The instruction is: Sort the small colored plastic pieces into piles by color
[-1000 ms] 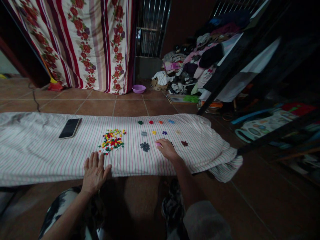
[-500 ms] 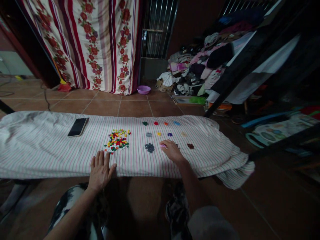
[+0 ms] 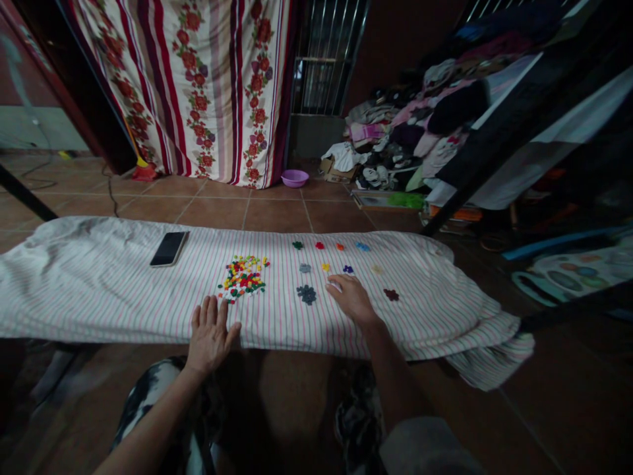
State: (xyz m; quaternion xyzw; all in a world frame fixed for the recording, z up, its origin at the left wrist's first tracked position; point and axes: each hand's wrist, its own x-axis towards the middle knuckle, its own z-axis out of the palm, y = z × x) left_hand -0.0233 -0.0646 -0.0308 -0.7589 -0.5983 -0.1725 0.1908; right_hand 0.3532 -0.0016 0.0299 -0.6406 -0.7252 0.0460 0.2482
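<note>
The left hand (image 3: 210, 338) lies flat and open, palm hidden, at the bench's (image 3: 119, 290) front edge, near mixed coloured pieces (image 3: 244, 281). The right hand's (image 3: 353, 298) grip curls beside dark grey pieces (image 3: 306, 295), masking its fingertips; closure and contents cannot be told.

The left hand (image 3: 210, 338) lies palm down, fingers (image 3: 212, 309) extended; the right hand (image 3: 355, 300) curls.

Counter cover (image 3: 123, 297): matt, wrinkled cloth. Small pieces (image 3: 246, 282): plastic-looking. Phone screen (image 3: 169, 249): smooth, glossy. Basin (image 3: 295, 179): smooth, plastic-looking. Curtain (image 3: 220, 99): matt cloth.
</note>
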